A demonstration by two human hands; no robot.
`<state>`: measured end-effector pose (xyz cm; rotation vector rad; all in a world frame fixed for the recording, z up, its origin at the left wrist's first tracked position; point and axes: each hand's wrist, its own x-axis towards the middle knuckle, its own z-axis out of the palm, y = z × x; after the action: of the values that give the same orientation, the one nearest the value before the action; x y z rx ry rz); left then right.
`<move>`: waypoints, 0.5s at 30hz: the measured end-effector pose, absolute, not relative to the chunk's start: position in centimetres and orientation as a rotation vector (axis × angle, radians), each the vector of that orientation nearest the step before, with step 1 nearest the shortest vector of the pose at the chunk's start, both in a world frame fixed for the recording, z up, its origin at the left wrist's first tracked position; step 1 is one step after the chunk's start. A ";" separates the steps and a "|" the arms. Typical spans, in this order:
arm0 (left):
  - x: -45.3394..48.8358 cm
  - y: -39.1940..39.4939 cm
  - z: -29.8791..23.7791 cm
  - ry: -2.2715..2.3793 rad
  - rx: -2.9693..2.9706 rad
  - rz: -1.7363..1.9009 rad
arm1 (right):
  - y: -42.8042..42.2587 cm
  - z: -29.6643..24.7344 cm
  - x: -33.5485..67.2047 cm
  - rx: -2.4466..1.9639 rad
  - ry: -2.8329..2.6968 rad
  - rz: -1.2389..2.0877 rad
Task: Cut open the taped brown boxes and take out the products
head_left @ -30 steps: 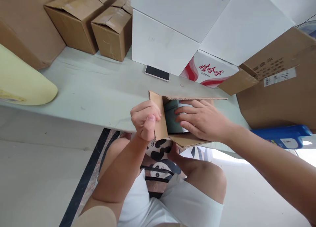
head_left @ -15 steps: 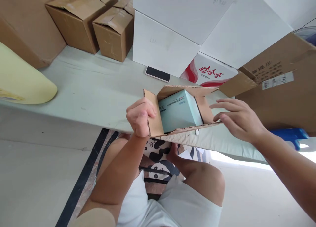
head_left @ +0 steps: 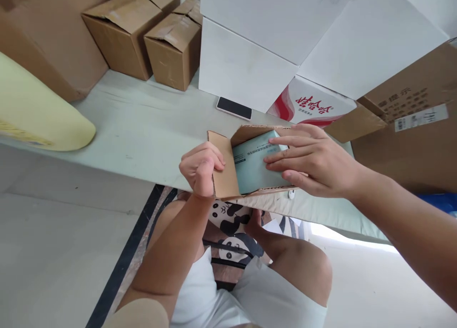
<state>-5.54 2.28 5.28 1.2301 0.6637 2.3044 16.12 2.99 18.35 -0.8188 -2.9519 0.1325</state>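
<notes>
An opened cardboard box (head_left: 225, 175) lies at the table's front edge, with a pale blue-green printed carton (head_left: 252, 168) inside it. My left hand (head_left: 202, 168) is closed on the box's left flap, fingers curled over its outer edge. Fingers outstretched, my right hand (head_left: 310, 161) reaches over the right end of the box, and its fingertips lie on the carton's top face. The hand hides the box's right flap and that end of the carton.
A dark-faced phone-like slab (head_left: 233, 108) lies on the table (head_left: 150, 142) before stacked white boxes (head_left: 246, 66). Brown cardboard boxes (head_left: 174, 47) stand at back left, a red-and-white carton (head_left: 312, 102) behind my right hand. A yellow rounded object (head_left: 43, 109) sits at far left.
My right hand has moved left from the box's right flap onto the carton. The left hand keeps its hold on the left flap. The view has shifted slightly.
</notes>
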 end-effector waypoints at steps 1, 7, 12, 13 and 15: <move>-5.6 2.3 5.3 0.660 1.217 2.299 | 3.0 18.5 16.5 -0.808 -2.946 0.114; -5.6 2.7 5.4 0.632 1.147 2.299 | 3.0 19.0 20.3 -0.999 -2.801 0.018; -5.6 2.8 5.3 0.641 1.168 2.278 | 2.8 18.3 24.1 -1.099 -2.786 -0.159; -5.6 2.8 5.3 0.638 1.177 2.275 | 2.8 18.3 24.4 -1.128 -2.793 -0.175; -5.7 2.9 5.3 0.628 1.201 2.266 | 2.8 18.4 24.5 -1.168 -2.796 -0.155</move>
<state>-5.68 2.92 5.32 1.2007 0.6279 2.2664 24.54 2.82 18.42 -1.1684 -2.7964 -0.1555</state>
